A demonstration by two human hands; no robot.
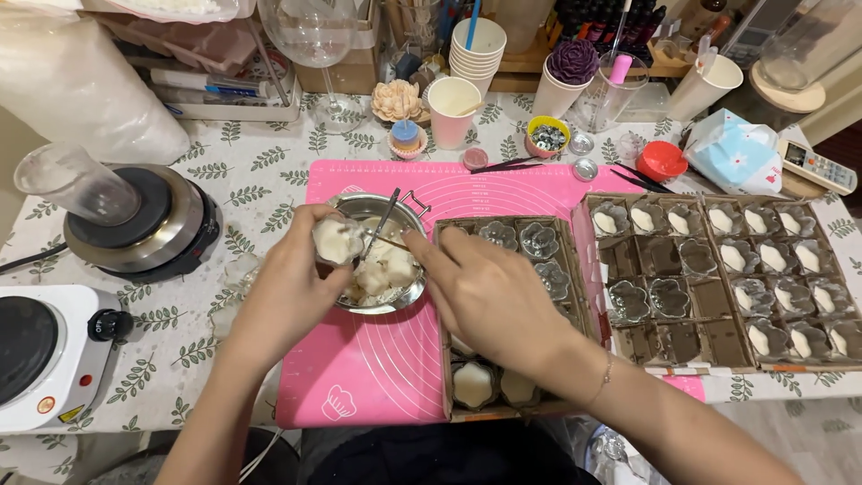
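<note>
Bright even indoor light, soft shadows

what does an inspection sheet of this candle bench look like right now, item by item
surface: table under a leaf-print cloth, pink mat in the middle
job's things: metal pot of pale wax chunks on the mat; small wax-filled glass holder; thin metal tool over the pot
clutter: cardboard trays of flower-shaped holders, some filled; stack of paper cups; two hot plates
grippers: left hand holds the holder over the pot; right hand grips the tool
cables: dark cord at the left edge
surroundings: boxes, bottles and a wine glass behind
</note>
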